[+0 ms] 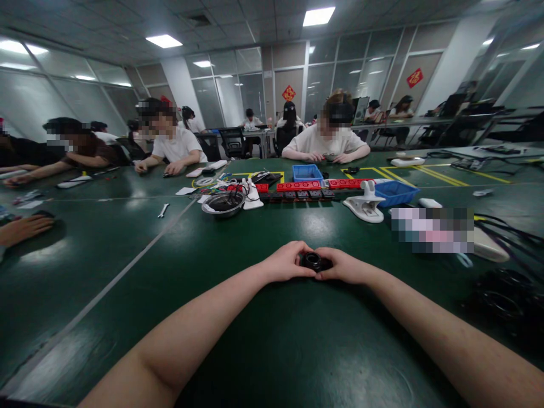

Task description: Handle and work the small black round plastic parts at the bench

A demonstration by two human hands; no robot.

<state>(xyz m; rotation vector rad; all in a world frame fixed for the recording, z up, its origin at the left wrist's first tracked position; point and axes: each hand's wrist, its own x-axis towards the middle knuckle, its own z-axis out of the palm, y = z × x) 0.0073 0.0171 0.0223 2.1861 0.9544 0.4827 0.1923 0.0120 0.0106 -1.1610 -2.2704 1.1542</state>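
Note:
A small black round part (312,260) with a ring-shaped opening on top rests low over the green table (255,334), between my two hands. My left hand (289,262) curves round its left side, thumb and fingers on it. From the right, my right hand (340,265) grips its other side, fingertips meeting those of my left hand at the front and back. The part's underside and the inner fingertips are hidden.
Ahead are a metal bowl (223,204) with black cables, red power strips (298,186), a white clamp (366,203) and blue trays (395,193). A wrench (163,211) lies left, near another person's hand (28,228). Black coiled items (501,300) sit right.

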